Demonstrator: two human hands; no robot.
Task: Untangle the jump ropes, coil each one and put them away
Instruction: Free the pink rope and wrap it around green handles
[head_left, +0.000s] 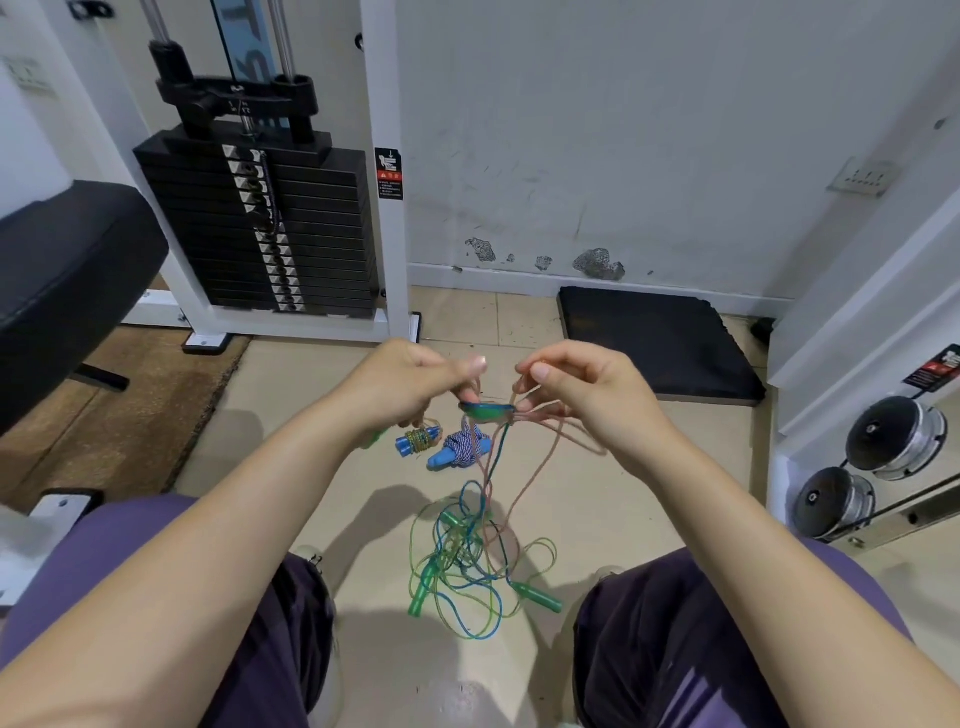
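hands: left (410, 387), right (582, 389) pinch tangled ropes (488, 410) | no containers seen

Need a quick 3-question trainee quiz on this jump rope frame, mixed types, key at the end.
1. True or false: both hands pinch cord at the knot.
2. How many bundled ropes with blue handles lie on the floor beyond the hands? A) none B) two C) four
3. Which color are the handles in the loose tangle between the knees?

Key: 1 true. 2 B: one wound in yellowish cord, one in blue-white braid. 3 green.
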